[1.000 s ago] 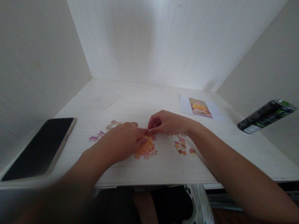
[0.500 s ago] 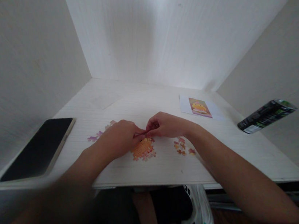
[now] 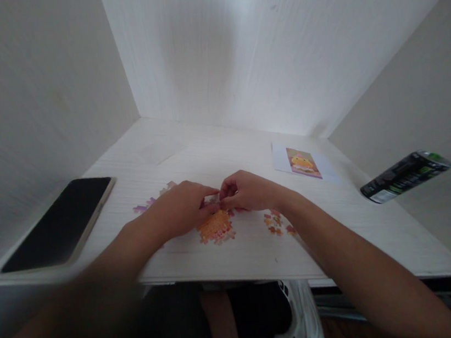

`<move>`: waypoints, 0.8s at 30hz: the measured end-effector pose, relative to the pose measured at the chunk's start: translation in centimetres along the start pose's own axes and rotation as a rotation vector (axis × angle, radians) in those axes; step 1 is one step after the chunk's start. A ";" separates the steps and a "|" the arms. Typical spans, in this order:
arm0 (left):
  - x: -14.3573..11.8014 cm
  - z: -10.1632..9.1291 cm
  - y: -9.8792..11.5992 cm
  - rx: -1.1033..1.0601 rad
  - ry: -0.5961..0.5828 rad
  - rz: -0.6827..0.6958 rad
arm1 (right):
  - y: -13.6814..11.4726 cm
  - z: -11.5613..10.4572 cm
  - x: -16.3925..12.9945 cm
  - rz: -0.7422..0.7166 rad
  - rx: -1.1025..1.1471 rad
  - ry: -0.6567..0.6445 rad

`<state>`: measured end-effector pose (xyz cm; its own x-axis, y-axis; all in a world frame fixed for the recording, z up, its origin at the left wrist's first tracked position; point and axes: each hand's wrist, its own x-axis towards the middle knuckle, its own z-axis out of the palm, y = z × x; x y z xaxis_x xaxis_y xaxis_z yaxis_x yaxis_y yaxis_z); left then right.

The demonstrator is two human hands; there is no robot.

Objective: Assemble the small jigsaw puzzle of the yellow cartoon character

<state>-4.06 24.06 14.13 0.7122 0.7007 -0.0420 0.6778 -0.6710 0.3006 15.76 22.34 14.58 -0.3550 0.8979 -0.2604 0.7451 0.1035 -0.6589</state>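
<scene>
My left hand (image 3: 184,207) and my right hand (image 3: 249,190) meet fingertip to fingertip over a white desk (image 3: 223,152). Both pinch a small pinkish puzzle piece (image 3: 212,199) between them, just above an assembled orange puzzle patch (image 3: 215,227). Loose orange and pink pieces (image 3: 276,222) lie to the right of the patch, under my right wrist. More pale purple pieces (image 3: 150,201) lie to the left, partly hidden by my left hand.
A dark phone (image 3: 60,221) lies at the desk's left edge. A white sheet with a printed picture (image 3: 302,161) sits at the back right. A black and green can (image 3: 405,176) is at the right. Walls close in on three sides. A shoe (image 3: 301,320) shows below the desk.
Both hands have shifted slightly away from me, so the orange patch shows more. The fingertips stay together on the small piece.
</scene>
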 end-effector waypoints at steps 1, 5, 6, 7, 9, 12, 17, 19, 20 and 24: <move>0.0 0.0 -0.1 -0.010 0.000 0.000 | 0.0 0.0 0.0 -0.002 0.011 -0.003; -0.1 0.1 -0.3 -0.028 0.004 0.007 | 0.0 -0.2 0.0 -0.021 0.036 -0.009; -0.1 0.0 -0.3 -0.027 0.008 0.008 | 0.0 -0.2 0.0 -0.043 0.040 -0.020; -0.1 0.0 -0.3 -0.026 0.011 0.006 | 0.1 -0.3 -0.1 -0.066 0.047 -0.035; -0.1 0.0 -0.2 -0.032 0.012 -0.001 | 0.2 -0.5 -0.1 -0.088 0.054 -0.061; -0.1 -0.1 0.0 -0.047 0.004 -0.022 | 0.4 -0.5 -0.1 -0.045 0.082 -0.088; -0.1 -0.2 0.2 -0.048 -0.009 -0.025 | 0.4 -0.2 -0.1 -0.048 0.187 -0.136; -0.2 -0.3 0.2 -0.056 -0.015 -0.017 | 0.4 -0.2 -0.1 -0.064 0.185 -0.147; -0.3 -0.4 0.2 -0.056 -0.018 -0.014 | 0.4 -0.2 -0.1 -0.072 0.175 -0.153; -0.4 -0.5 0.3 -0.053 -0.020 -0.005 | 0.4 -0.6 -0.2 -0.083 0.112 -0.160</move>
<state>-4.23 23.70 14.67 0.7125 0.6989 -0.0624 0.6714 -0.6531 0.3503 16.48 22.48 14.82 -0.5045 0.8078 -0.3048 0.6451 0.1180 -0.7549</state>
